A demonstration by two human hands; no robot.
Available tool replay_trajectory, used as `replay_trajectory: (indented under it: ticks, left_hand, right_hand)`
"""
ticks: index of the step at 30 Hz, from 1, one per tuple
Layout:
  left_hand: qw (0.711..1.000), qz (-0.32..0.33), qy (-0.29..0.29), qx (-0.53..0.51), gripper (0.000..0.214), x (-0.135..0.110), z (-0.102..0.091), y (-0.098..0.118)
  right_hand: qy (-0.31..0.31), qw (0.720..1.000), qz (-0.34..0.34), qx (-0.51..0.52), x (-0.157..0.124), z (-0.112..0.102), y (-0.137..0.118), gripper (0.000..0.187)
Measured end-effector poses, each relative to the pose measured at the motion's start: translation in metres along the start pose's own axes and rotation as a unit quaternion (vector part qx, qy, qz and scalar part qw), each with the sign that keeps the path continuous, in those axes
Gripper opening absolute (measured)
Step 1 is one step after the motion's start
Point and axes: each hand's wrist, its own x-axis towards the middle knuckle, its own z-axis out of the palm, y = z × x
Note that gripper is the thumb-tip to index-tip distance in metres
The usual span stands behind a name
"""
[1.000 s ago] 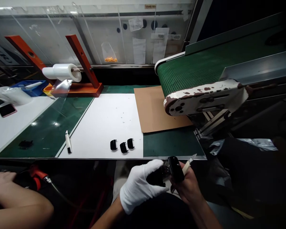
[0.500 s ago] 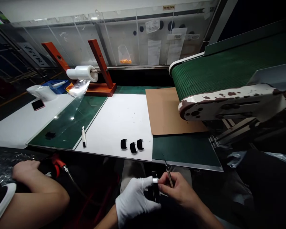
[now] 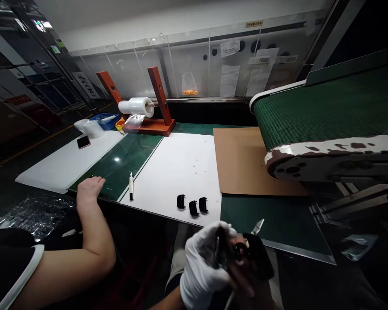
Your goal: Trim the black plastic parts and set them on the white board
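Note:
My left hand [image 3: 202, 267], in a white glove, is closed around a black plastic part [image 3: 260, 257] at the bench's front edge. My right hand [image 3: 242, 277] is bare, close against the part and partly hidden by it, blurred and in shadow. A knife blade [image 3: 258, 226] sticks out above the part on the right hand's side; its handle is mostly hidden. Small black plastic pieces [image 3: 193, 208] lie in a group on the white sheet [image 3: 168, 172], just beyond my gloved hand.
A utility knife [image 3: 131, 187] lies left on the sheet. A co-worker's hand [image 3: 90, 188] rests at the green mat's [image 3: 126, 159] edge. Behind stands a film roll [image 3: 137, 106] on a wooden stand. Cardboard [image 3: 242, 163] lies beneath the conveyor [image 3: 287, 125] on the right.
The view has swung left. My hands have turned the black part and brought it higher and closer to the bench edge. The co-worker's hand moved up to the mat; the stretched film there is gone.

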Motion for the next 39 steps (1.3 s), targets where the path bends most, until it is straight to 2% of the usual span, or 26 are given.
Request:
replay_trajectory:
  ticks: [3, 5, 7, 10, 13, 15, 18, 25, 33, 39]
  left_hand:
    - [0.997, 0.061, 0.033, -0.046, 0.059, 0.015, -0.012, 0.005]
    - [0.994, 0.096, -0.002, -0.050, 0.063, 0.026, -0.025, 0.005]
    - [0.996, 0.083, -0.044, 0.008, 0.064, 0.035, -0.038, 0.001]
    - [0.986, 0.035, -0.069, 0.150, 0.061, 0.039, -0.049, -0.009]
    - [0.970, 0.038, -0.084, 0.224, 0.063, 0.037, -0.052, -0.019]
    - [0.966, 0.044, -0.089, 0.238, 0.065, 0.035, -0.051, -0.023]
    - [0.960, 0.039, -0.098, 0.261, 0.067, 0.035, -0.049, -0.023]
    - [0.966, -0.007, -0.123, 0.229, 0.068, 0.037, -0.037, -0.016]
    - [0.964, -0.033, -0.132, 0.229, 0.071, 0.028, -0.024, -0.014]
    - [0.968, -0.041, -0.148, 0.197, 0.074, 0.017, -0.016, -0.019]
  right_hand:
    - [0.081, 0.995, -0.043, 0.036, 0.007, -0.005, -0.011, 0.027]
    - [0.139, 0.990, -0.035, -0.009, 0.025, -0.016, -0.022, 0.033]
    - [0.176, 0.982, -0.039, -0.054, 0.057, -0.032, -0.036, 0.040]
    - [0.225, 0.968, -0.064, -0.092, 0.119, -0.054, -0.056, 0.022]
    - [0.263, 0.956, -0.059, -0.118, 0.173, -0.068, -0.068, 0.015]
    - [0.275, 0.952, -0.040, -0.126, 0.197, -0.074, -0.070, 0.016]
    - [0.284, 0.951, -0.010, -0.125, 0.215, -0.081, -0.067, 0.020]
    - [0.311, 0.944, 0.021, -0.106, 0.210, -0.099, -0.060, 0.023]
    - [0.307, 0.948, 0.004, -0.085, 0.162, -0.107, -0.067, 0.006]
    - [0.279, 0.957, -0.024, -0.073, 0.112, -0.112, -0.060, 0.038]
